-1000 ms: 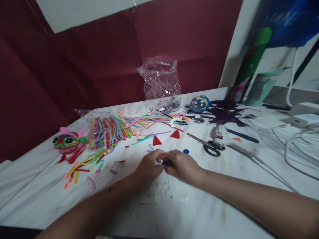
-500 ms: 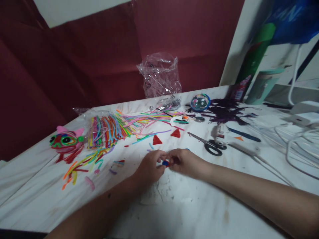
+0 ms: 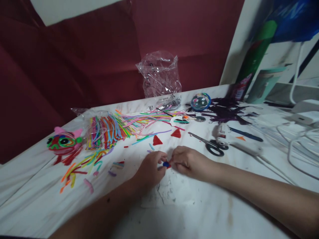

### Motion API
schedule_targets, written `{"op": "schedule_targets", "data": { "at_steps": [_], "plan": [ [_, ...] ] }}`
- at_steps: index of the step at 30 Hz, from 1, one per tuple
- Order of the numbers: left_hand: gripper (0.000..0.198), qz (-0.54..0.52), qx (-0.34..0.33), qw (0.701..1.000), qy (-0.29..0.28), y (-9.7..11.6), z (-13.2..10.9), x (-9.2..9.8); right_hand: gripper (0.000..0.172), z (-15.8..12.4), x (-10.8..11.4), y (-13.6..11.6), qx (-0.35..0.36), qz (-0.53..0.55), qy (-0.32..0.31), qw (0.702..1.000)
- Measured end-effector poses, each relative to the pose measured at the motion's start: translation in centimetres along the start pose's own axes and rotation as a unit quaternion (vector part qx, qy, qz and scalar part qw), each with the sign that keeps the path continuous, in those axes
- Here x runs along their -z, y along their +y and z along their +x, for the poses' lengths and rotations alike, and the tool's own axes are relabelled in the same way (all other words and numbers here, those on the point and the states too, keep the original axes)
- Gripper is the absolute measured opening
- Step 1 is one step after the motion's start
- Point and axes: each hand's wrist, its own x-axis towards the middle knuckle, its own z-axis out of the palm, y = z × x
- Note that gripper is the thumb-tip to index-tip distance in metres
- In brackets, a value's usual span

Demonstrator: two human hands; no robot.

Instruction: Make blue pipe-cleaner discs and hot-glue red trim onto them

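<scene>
Near the middle of the table, a small blue and red coiled piece [image 3: 166,164], which looks like pipe cleaner, lies between my hands. My left hand [image 3: 151,166] pinches it from the left with thumb and fingertips. Fingers bent and pressed together, my right hand [image 3: 186,161] meets the red edge of the piece on its right side. Just beyond the hands are two red fuzzy triangles [image 3: 157,140]. To the left sits a round pink and red fish-like figure [image 3: 64,142] with big black eyes. Loose cut pipe cleaners [image 3: 93,159] lie in front of a multicoloured pipe-cleaner bundle [image 3: 107,127].
Black-handled scissors [image 3: 214,147] lie right of my hands, beside a white tool [image 3: 222,132] and a dark blue handle [image 3: 245,133]. Farther back are a clear plastic bag [image 3: 161,76], a clear dome [image 3: 200,102] and purple strands [image 3: 226,109]. White cables [image 3: 290,146] run along the right.
My right hand has shifted slightly right and its fingers have turned at the piece's edge. My left hand keeps its pinch. The whole view has shifted slightly.
</scene>
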Motion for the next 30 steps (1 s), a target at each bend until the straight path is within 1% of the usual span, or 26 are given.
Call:
{"op": "schedule_targets", "data": {
  "at_steps": [2, 5, 9, 13, 14, 18, 19, 22, 24, 28, 30],
  "plan": [
    [0.036, 0.003, 0.001, 1.000, 0.001, 0.1, 0.0, 0.1, 0.023, -0.1, -0.5, 0.0, 0.018, -0.034, -0.017, 0.999],
    [0.034, 0.008, -0.004, 1.000, -0.002, 0.1, 0.0, 0.1, 0.019, -0.2, -1.0, 0.0, 0.023, -0.092, -0.030, 0.995],
    [0.034, 0.010, -0.011, 1.000, 0.000, -0.1, 0.1, 0.0, 0.019, -0.3, -1.2, -0.1, 0.028, -0.107, -0.034, 0.993],
    [0.034, 0.004, -0.012, 1.000, 0.007, 0.0, 0.1, -0.1, 0.019, -0.3, -1.1, -0.1, 0.047, -0.140, -0.042, 0.988],
    [0.033, 0.002, -0.013, 1.000, 0.007, 0.0, 0.0, -0.1, 0.019, -0.3, -1.0, 0.0, 0.040, -0.133, -0.039, 0.990],
    [0.034, 0.010, -0.013, 1.000, 0.004, 0.1, 0.0, 0.0, 0.022, -0.3, -0.9, 0.5, -0.029, -0.076, -0.015, 0.997],
    [0.034, 0.012, -0.013, 1.000, 0.004, 0.1, 0.0, 0.0, 0.022, -0.3, -1.0, 0.6, -0.030, -0.078, -0.019, 0.996],
    [0.033, 0.011, -0.014, 1.000, 0.004, 0.2, 0.0, 0.0, 0.021, -0.3, -1.3, 0.5, 0.008, -0.137, -0.043, 0.990],
    [0.032, 0.009, -0.017, 1.000, 0.003, 0.3, 0.1, 0.0, 0.021, -0.3, -1.3, 0.4, 0.017, -0.161, -0.047, 0.986],
    [0.032, 0.012, -0.018, 1.000, 0.004, 0.2, 0.1, 0.0, 0.024, -0.2, -1.1, 0.3, -0.044, -0.091, -0.015, 0.995],
    [0.031, 0.015, -0.018, 1.000, 0.004, 0.1, 0.0, 0.0, 0.025, -0.2, -1.1, 0.5, -0.058, -0.066, 0.003, 0.996]
  ]
}}
